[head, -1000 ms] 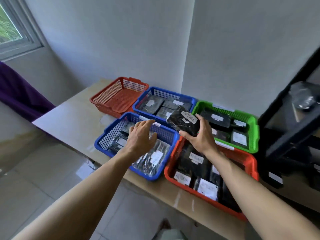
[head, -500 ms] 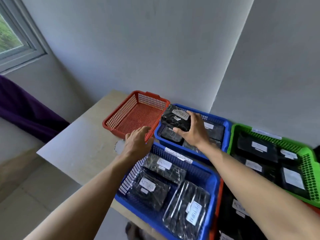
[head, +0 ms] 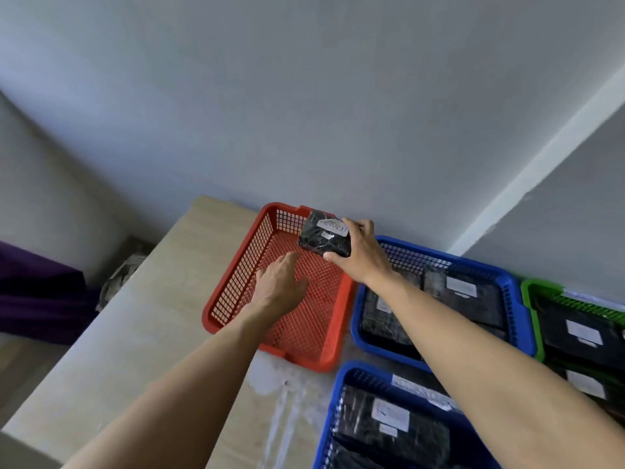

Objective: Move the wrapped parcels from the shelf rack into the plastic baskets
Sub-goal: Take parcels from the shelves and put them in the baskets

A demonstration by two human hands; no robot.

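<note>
The right hand (head: pixel 363 252) is gripping a black film-wrapped parcel (head: pixel 321 236), white label up, thumb at its near edge, holding it over the red basket's (head: pixel 304 333) far corner at 12 o'clock. The left hand (head: pixel 280 282) is hovering loose-fingered over the mesh floor, holding nothing. Open pale table (head: pixel 162 299) is lying at 9 o'clock, with a blue basket (head: pixel 449 257) crowding close at 3 o'clock.

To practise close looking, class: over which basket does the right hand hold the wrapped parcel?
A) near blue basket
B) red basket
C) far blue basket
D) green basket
B: the right hand grips the parcel above the far end of the red basket.
</note>
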